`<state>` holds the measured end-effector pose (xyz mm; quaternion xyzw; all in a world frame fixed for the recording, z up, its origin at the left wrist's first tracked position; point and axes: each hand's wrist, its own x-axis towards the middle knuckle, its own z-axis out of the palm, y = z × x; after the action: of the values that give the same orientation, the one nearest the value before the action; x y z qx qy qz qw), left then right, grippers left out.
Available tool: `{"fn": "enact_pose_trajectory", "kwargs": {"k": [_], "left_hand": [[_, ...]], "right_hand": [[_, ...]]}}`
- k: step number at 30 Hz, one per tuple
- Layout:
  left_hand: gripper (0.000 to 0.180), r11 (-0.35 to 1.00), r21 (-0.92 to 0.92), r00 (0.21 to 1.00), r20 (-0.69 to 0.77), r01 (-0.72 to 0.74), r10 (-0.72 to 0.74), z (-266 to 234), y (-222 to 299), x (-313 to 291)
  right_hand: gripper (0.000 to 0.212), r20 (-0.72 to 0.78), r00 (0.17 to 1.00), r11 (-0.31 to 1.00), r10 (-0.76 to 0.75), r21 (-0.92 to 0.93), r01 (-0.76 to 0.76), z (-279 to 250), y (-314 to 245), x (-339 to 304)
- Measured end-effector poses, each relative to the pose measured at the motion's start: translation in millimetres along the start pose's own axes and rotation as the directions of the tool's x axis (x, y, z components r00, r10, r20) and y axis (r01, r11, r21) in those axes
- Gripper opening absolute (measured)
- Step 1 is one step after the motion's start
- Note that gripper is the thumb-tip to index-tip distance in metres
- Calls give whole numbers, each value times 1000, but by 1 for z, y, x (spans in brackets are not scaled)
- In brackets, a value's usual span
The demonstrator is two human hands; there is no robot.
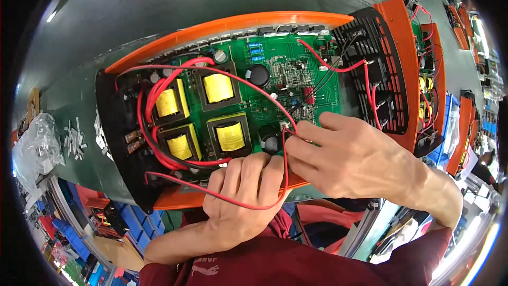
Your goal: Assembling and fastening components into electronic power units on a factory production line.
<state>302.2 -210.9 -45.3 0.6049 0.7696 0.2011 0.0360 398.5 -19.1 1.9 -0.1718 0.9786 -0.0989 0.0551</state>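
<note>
An open electronic device with orange side panels and a green circuit board lies across the bench in front of me. Near its close edge, my right hand pinches a thin red wire beside a small white connector. My left hand is closed, knuckles up, over the near side panel; its fingertips are hidden. A loop of the red wire runs across its fingers. Left of the hands stand several yellow-wrapped transformers, with a bundle of thick red cable around them.
A black slotted end panel stands at the device's right, a black end plate at its left. A clear plastic bag and small metal strips lie on the green bench at left. Another orange unit stands to the right.
</note>
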Motion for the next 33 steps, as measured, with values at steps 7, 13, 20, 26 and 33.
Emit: {"fn": "enact_pose_trajectory", "kwargs": {"k": [7, 13, 20, 26, 33], "left_hand": [[49, 1000, 6, 1000, -7, -9, 9, -1, -1, -1], [46, 999, -47, 1000, -20, -12, 11, -1, -4, -2], [31, 999, -40, 997, -81, -1, -3, 1, -2, -1], [32, 878, -382, 947, -245, -289, 206, -16, -7, -53], [42, 947, -297, 992, -78, -122, 103, 26, -2, -59]], "right_hand": [[16, 39, 999, 999, 33, 38, -34, -3, -1, 3], [15, 34, 997, 974, 71, 212, -76, -5, 0, 0], [25, -13, 978, 817, 209, 551, -167, -4, 4, -12], [26, -192, 780, 703, 596, 594, -391, -22, -29, -41], [9, -245, 186, 305, 952, 684, -662, 33, -118, -141]]}}
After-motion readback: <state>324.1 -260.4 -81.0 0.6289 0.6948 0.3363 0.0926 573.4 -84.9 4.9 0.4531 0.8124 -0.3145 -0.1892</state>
